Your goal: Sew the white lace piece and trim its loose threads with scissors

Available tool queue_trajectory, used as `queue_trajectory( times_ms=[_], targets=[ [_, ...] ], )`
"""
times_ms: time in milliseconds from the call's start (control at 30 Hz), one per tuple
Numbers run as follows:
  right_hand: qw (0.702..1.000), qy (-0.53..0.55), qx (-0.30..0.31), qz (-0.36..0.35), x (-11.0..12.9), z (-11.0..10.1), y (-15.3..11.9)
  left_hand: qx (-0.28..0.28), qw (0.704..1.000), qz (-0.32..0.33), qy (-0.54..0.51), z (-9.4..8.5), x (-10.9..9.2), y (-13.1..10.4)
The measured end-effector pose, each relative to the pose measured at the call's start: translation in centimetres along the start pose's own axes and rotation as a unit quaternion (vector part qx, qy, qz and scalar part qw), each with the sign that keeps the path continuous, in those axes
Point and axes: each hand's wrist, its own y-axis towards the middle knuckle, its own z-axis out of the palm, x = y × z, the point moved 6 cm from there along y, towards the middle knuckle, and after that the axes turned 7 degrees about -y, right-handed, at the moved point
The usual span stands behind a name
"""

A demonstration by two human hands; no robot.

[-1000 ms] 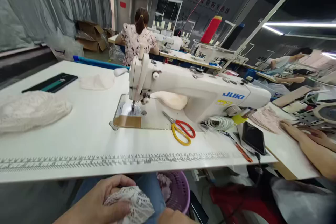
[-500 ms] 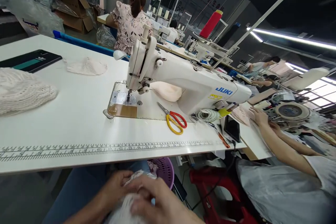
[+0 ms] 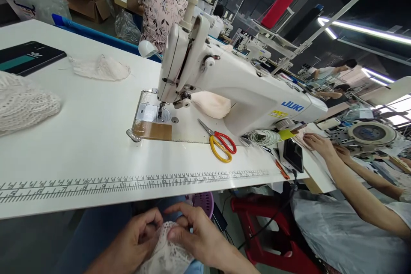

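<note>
Over my lap, below the table edge, a piece of white lace fabric (image 3: 170, 252) hangs between my hands. My left hand (image 3: 143, 235) is closed with its fingers curled on the lace's left side. My right hand (image 3: 195, 231) pinches the top of the lace between thumb and fingers, its index finger reaching toward the left hand. Above them on the table stands a white sewing machine (image 3: 244, 81), with a pale fabric piece (image 3: 212, 105) under its arm. Scissors (image 3: 220, 141) with red and yellow handles lie in front of it.
A lace pile (image 3: 25, 102), a small fabric piece (image 3: 101, 68) and a dark flat device (image 3: 28, 58) lie on the left. A ruler strip (image 3: 128, 184) runs along the front edge. A purple basket (image 3: 205, 203) and red stool (image 3: 266, 231) stand below. A co-worker's hands (image 3: 321, 145) work at right.
The lace has shifted in my hands, and my fingers have drawn up around its upper edge. The view has turned slightly, so the sewing machine appears larger and farther right.
</note>
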Motion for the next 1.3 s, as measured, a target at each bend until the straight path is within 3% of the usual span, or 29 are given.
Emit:
queue_trajectory(
  times_ms=[267,433,700,900,1067,1200,1300],
  targets=[
    [0.974,-0.212,-0.027,0.071,0.5,0.1,-0.7,0.020,0.999,-0.025,0.033,-0.4,-0.5,-0.9],
    [0.974,-0.218,-0.061,0.030,1.0,0.4,-0.4,0.007,0.996,-0.023,0.084,-0.9,-0.8,-1.6],
    [0.983,-0.172,-0.060,-0.039,1.8,0.8,0.2,-0.153,0.958,0.014,0.242,-2.6,-3.2,-4.0],
    [0.977,-0.179,-0.059,-0.095,2.6,0.6,0.0,-0.105,0.950,-0.048,0.291,-2.7,-3.4,-3.9],
    [0.972,-0.159,0.009,-0.170,3.2,1.4,0.3,-0.063,0.942,-0.073,0.322,-2.6,-3.5,-4.3],
    [0.980,-0.141,0.002,-0.140,2.3,1.3,0.6,-0.084,0.943,-0.087,0.310,-3.6,-3.7,-5.1],
    [0.986,-0.133,0.009,-0.101,1.7,1.1,0.5,-0.052,0.935,-0.141,0.322,-4.0,-3.1,-5.4]
  ],
)
